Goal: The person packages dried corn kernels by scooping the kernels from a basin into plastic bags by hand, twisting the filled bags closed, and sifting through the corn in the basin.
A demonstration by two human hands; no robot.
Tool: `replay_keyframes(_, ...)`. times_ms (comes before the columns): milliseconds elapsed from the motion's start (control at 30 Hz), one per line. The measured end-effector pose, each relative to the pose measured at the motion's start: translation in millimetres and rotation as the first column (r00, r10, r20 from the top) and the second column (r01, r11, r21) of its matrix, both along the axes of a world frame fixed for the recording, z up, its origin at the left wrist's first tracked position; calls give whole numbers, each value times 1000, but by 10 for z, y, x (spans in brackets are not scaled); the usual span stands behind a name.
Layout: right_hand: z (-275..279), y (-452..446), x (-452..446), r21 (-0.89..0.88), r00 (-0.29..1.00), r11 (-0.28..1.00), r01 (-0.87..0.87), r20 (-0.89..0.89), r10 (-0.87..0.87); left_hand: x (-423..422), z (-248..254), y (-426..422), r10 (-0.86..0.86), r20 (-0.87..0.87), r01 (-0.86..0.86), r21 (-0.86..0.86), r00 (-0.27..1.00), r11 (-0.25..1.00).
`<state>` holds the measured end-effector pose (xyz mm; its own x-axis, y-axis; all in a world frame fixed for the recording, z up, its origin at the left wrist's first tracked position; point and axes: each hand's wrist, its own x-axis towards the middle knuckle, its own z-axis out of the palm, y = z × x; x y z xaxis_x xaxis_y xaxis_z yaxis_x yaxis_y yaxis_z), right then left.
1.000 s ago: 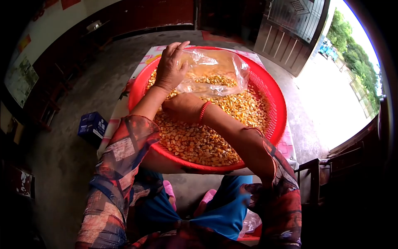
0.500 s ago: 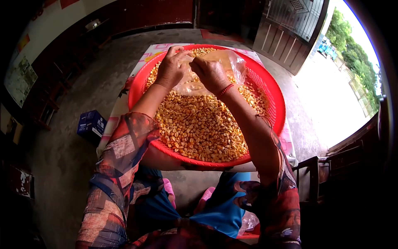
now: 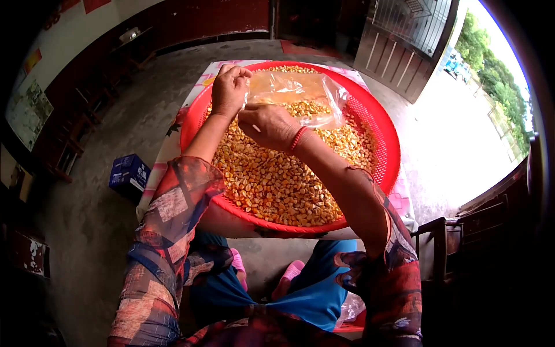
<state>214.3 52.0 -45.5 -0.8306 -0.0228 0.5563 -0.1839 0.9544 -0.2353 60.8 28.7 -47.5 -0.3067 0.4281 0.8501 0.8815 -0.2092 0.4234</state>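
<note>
A clear plastic bag (image 3: 292, 84) lies over the corn kernels at the far side of a round red basket (image 3: 388, 136); kernels show through it. My left hand (image 3: 230, 91) pinches the bag's left edge at the upper corner. Just below and to the right, my right hand (image 3: 269, 124) is closed at the lower left part of the bag, its fingertips partly hidden behind the knuckles. Loose yellow corn kernels (image 3: 277, 185) fill the basket under and in front of my hands.
The basket stands on a table with a pink and white cloth (image 3: 151, 185). A blue box (image 3: 128, 173) sits on the floor to the left. At the right are a wooden chair (image 3: 442, 243) and an open door (image 3: 399, 55). Another plastic bag (image 3: 351, 306) is low near my leg.
Both hands have moved left, the right hand also towards me and down. The bag, bunched between them before, is now spread flatter and wider with its left edge at my hands.
</note>
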Motion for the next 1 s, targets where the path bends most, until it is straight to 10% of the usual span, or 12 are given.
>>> replay_keyframes(533, -61, -323, 4, 42, 880, 998, -43, 475, 18, 11, -50, 7, -62, 4, 62, -137, 998, 989)
replay_keyframes(867, -109, -247, -48, 34, 909, 999, -42, 415, 24, 84, -11, -36, -34, -88, 8, -282, 995, 960)
replay_keyframes(1000, -23, -61, -42, -89, 991, 994, -70, 106, 79, 131, 76, -65, -2, -20, -7, -417, 1000, 909)
